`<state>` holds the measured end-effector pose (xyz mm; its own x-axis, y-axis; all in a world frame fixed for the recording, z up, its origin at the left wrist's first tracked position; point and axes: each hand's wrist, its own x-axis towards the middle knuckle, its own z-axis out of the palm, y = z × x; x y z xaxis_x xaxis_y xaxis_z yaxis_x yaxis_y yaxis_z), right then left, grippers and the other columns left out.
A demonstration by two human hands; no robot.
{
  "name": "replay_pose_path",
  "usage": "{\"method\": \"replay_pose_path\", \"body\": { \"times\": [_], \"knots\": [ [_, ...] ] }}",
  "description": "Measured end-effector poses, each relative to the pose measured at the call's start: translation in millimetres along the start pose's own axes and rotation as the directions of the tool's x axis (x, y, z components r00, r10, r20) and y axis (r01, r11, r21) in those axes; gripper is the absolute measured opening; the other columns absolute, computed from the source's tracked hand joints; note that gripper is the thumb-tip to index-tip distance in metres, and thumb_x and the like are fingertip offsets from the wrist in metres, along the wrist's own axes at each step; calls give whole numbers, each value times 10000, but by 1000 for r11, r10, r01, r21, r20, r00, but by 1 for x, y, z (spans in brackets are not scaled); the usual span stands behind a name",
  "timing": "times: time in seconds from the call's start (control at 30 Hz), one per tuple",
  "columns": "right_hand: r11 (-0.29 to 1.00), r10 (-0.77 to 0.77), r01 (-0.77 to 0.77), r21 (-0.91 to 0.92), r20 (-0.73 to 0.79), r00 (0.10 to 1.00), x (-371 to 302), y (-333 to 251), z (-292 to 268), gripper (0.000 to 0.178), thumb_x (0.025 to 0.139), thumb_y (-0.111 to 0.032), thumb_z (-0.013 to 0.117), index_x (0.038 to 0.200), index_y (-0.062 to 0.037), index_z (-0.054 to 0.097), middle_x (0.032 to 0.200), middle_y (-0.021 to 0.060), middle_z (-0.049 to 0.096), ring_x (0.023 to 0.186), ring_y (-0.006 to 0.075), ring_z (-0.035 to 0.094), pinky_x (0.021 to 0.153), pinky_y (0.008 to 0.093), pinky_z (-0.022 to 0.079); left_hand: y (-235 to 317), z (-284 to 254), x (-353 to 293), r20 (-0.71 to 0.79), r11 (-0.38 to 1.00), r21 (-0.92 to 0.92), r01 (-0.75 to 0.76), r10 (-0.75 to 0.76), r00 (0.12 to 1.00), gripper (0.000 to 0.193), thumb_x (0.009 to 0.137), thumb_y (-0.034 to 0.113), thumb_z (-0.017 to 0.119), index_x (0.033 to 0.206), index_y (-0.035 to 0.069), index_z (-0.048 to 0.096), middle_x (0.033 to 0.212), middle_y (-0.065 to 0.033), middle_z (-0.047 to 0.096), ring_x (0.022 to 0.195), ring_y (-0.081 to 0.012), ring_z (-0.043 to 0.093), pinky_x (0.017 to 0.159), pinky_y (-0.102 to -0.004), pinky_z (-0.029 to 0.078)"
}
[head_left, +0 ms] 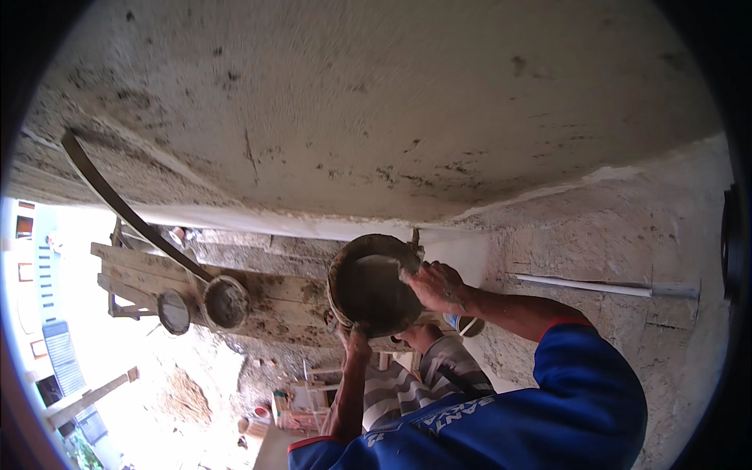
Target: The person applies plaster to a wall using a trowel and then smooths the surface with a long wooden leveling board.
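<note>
A round, mortar-caked bucket (376, 291) is held up in front of my body, its mouth facing me and its inside dark and wet-looking. My left hand (356, 342) is closed on its lower left rim. On the opposite side, my right hand (433, 286) grips the right rim, with the fingertips reaching over the edge into the mouth. How much mortar is inside cannot be made out. Beyond the bucket stretches a mortar-spattered plank platform (282, 291).
On the planks stand two more buckets (225, 303) (174, 312) with grey contents. A long straightedge (125, 207) leans from them to the plastered wall (376, 110). Rough wall with a white pipe (583, 285) lies right. The ground (188, 395) drops away below left.
</note>
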<state>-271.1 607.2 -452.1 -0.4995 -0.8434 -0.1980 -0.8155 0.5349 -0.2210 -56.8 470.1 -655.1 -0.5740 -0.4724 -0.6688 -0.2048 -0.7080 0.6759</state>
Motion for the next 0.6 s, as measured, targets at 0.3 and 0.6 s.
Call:
{"method": "replay_pose_path", "body": {
  "times": [0.3, 0.6],
  "knots": [
    [985, -15, -29, 169, 253, 967, -34, -5, -15, 132, 689, -113, 571, 793, -39, 606, 700, 157, 628, 700, 343, 638, 620, 452, 510, 23, 15, -32, 518, 389, 726, -567, 233, 823, 369, 628, 161, 666, 972, 57, 580, 907, -85, 607, 815, -250, 596, 669, -359, 500],
    [968, 184, -188, 164, 38, 982, -62, -6, -161, 266, 742, -72, 552, 1004, -69, 600, 765, 174, 640, 728, 351, 640, 646, 458, 519, 36, 13, -56, 682, 176, 665, -726, 253, 686, 449, 707, 105, 558, 1151, 44, 550, 1060, -188, 602, 1044, -349, 539, 953, -522, 304]
  ]
}}
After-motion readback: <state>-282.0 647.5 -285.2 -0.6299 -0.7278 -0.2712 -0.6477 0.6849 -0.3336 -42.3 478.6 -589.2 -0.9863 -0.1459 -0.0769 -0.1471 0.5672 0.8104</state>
